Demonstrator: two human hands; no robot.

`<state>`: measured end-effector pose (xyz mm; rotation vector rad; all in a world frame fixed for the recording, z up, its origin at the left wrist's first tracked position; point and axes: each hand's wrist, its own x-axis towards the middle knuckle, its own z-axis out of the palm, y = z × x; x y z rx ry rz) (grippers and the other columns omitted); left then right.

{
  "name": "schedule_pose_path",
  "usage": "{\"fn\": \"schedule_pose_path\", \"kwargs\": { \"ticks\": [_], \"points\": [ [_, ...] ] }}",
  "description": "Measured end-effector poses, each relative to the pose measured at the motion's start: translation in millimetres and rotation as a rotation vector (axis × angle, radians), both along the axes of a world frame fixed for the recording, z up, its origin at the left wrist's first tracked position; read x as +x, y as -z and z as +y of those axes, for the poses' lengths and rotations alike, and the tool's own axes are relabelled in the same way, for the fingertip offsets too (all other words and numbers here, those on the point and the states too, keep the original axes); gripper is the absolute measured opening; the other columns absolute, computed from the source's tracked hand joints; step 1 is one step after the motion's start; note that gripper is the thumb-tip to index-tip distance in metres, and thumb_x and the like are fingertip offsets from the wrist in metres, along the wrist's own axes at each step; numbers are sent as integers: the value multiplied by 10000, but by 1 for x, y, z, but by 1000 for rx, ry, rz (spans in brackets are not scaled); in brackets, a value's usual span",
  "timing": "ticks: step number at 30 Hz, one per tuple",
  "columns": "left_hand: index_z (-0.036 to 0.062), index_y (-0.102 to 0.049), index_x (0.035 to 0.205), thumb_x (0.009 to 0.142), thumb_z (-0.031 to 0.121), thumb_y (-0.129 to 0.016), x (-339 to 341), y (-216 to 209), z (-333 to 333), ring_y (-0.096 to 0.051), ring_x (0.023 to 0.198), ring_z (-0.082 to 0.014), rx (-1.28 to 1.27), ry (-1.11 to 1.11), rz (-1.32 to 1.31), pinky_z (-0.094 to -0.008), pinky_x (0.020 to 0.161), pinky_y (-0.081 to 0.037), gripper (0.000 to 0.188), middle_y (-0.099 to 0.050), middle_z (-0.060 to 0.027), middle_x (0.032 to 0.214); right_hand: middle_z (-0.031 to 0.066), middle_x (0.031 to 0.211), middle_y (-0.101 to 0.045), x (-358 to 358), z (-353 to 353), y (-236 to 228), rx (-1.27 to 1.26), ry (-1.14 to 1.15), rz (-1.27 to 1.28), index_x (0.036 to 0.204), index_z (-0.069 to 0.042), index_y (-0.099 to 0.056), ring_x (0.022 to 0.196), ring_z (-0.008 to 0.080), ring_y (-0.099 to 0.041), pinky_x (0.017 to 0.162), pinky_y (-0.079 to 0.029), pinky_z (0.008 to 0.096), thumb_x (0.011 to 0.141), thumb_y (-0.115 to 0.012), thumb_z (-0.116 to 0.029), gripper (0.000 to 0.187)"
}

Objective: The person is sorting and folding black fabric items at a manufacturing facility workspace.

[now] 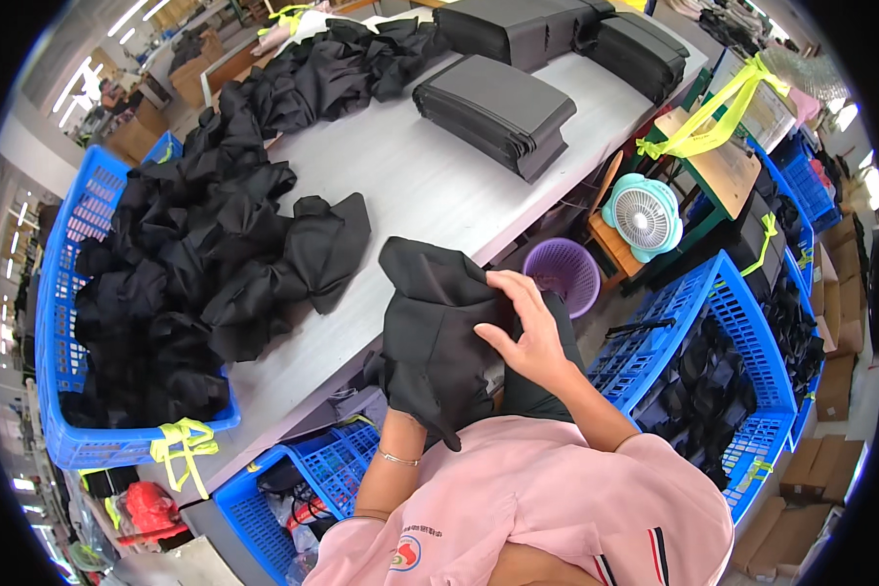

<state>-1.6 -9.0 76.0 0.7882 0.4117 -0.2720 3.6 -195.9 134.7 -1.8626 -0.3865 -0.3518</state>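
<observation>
A sewn black fabric piece, like a small pouch or bag with seams and loose corners, is held up in front of my chest at the table's near edge. My left forearm runs up under or into it, and the cloth hides that hand and its fingers. At the upper right rim of the piece, my right hand rests with fingers stretched out and thumb apart, its fingertips touching the cloth. To the left, a large heap of similar crumpled black pieces lies across the white table and into a blue crate.
Neat black stacks stand at the table's far side. Right of the table are a purple bin, a turquoise fan on a wooden stool, and blue crates of black cloth. Another blue crate sits below, left of me.
</observation>
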Motion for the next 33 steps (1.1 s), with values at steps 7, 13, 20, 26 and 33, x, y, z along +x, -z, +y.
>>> {"fn": "schedule_pose_path", "kwargs": {
  "ticks": [7,13,20,26,33],
  "points": [
    [37,-538,1306,985,348,-569,-23,21,-5,-628,1032,-215,-3,128,-105,-366,886,-508,448,-636,-100,1204,140,1137,-621,-8,8,18,-216,104,-15,1262,-18,-570,1108,273,-591,1019,-445,410,858,-740,-156,460],
    [33,-553,1287,979,326,-586,6,24,-9,-635,1023,-214,8,174,-175,-364,877,-515,426,-641,-100,1199,32,1010,-674,0,-4,30,188,-143,549,1188,50,-627,935,70,-603,827,-498,239,922,-665,-85,301],
    [28,-570,1264,972,301,-607,-6,42,56,-642,1011,-214,18,157,-187,-362,866,-523,401,-646,-101,1194,20,1066,-701,2,-27,14,680,-574,522,1102,8,-704,991,111,-590,1007,-419,344,924,-684,-141,233],
    [25,-585,1245,965,279,-625,32,30,60,-649,1001,-213,30,94,-171,-360,856,-530,380,-651,-102,1189,19,1219,-629,51,-34,12,370,-482,428,1233,-17,-655,1122,111,-546,1046,-416,311,974,-652,-169,301],
    [-36,-580,1330,1019,202,-569,29,22,18,-622,1093,-126,581,118,-469,-256,960,-480,392,-673,-92,1199,181,1289,-564,192,-33,32,13,111,-170,1218,-1,-597,1239,326,-532,1062,-403,378,914,-698,-175,364]
  ]
}}
